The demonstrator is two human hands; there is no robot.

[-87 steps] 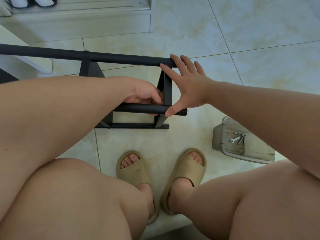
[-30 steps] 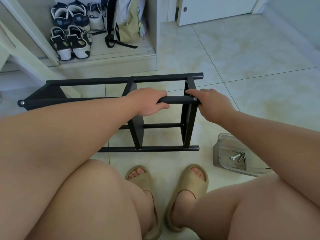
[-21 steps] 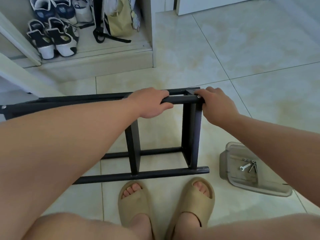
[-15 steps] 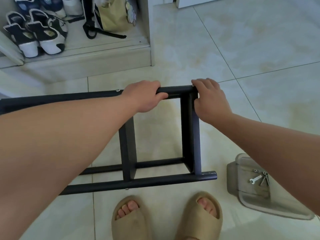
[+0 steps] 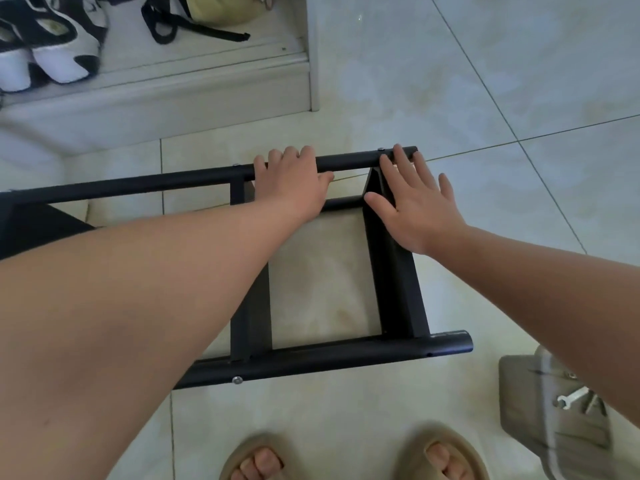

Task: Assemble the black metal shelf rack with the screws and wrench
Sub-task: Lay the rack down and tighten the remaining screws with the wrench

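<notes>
- Far left, up on a raised ledge: black-and-white shoes (image 5: 52, 53), well apart from the work.
- Across the middle, on the tiled floor (image 5: 381, 98): black shelf rack (image 5: 311, 355), long rails running left to right, flat uprights between them, screw heads showing at several joints.
- Left hand (image 5: 291, 181): curled over the far rail, gripping it.
- Right hand (image 5: 415, 206): spread wide and flat, fingers straight, pressed on the end upright, fingertips reaching the far rail; holding nothing.
- Step in hand, by the look of it: steadying or checking the joined frame, not driving a screw.
- Right edge: clear tray (image 5: 519, 393) on the floor, wrench (image 5: 571, 398) and screws (image 5: 593, 403) inside, partly hidden behind the right forearm, untouched.
- Next, probably: lift the right hand off, reach down to the tray for a screw and the wrench, with the left hand bracing the rail against tipping.
</notes>
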